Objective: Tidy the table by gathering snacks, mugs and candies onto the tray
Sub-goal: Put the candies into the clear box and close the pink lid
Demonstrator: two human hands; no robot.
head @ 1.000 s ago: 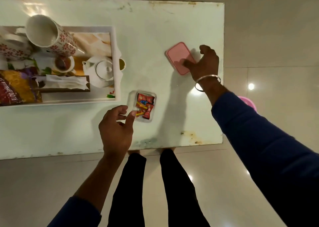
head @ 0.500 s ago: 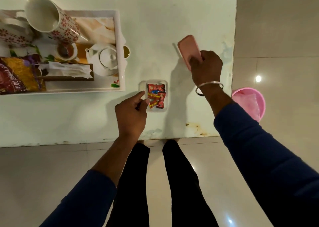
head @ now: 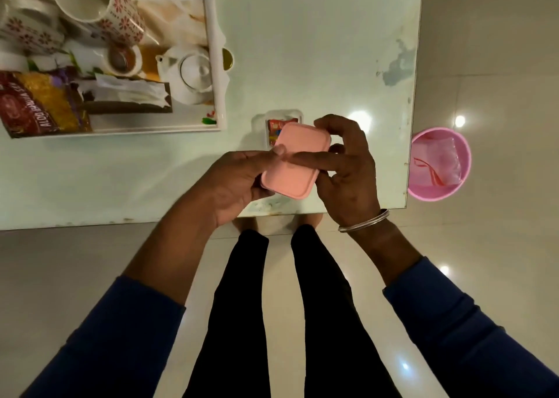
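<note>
Head view, looking down at table point(head: 317, 49) edge. Centre of frame: both hands hold a pink lid point(head: 298, 167) above the table, tilted, approx. over the near edge. Left hand point(head: 239, 182) grips the lid's lower-left end, thumb on top, fingers curled beneath. Right hand point(head: 348, 167) pinches the right side; index finger lies straight across the lid's top, thumb at the upper-right corner, other fingers curled under.

Just behind the lid, partly hidden by it: clear candy box point(head: 282, 119) w/ red and yellow wrapped candies, open, standing on the table just right of the tray.

Upper left: white tray point(head: 216, 64), crowded. On it: two floral mugs point(head: 118, 13) lying tilted, white teapot point(head: 190, 73) against the right rim, small cup point(head: 122, 60) beside the spout, tissue holder point(head: 133, 96) w/ white tissues, snack packet point(head: 39, 104) at lower left, cut by the frame edge. A dark round item point(head: 227, 60) sits outside the right rim, touching it; identity unclear.

Right of frame: pink bin point(head: 440, 164) on the floor, beside the table's right edge, w/ plastic wrapper inside. Silver bangle point(head: 363, 220) on right wrist. Bottom: blue sleeves, black trousers, glossy tiled floor.
</note>
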